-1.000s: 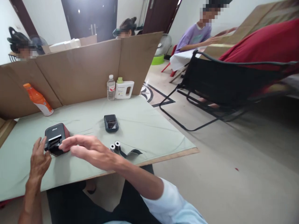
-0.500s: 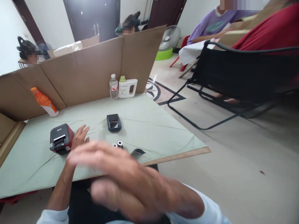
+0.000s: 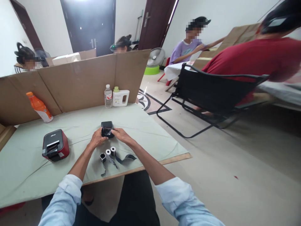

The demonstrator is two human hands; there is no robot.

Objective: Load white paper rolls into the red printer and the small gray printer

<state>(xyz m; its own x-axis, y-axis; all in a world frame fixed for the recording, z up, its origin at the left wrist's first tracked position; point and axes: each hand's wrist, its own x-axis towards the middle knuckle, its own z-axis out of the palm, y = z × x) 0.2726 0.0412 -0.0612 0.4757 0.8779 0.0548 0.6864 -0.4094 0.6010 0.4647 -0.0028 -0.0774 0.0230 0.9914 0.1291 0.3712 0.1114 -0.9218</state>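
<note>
Both my hands moved off red printer [image 3: 55, 146] onto small black device [image 3: 107, 129]: left hand [image 3: 97, 138], right hand [image 3: 120, 134] loosely curled around it; work shifts there.

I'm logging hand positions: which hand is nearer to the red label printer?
Left. The left hand grips the small black device, to the right of the red label printer; the right hand holds that device's far side, farther away.
</note>
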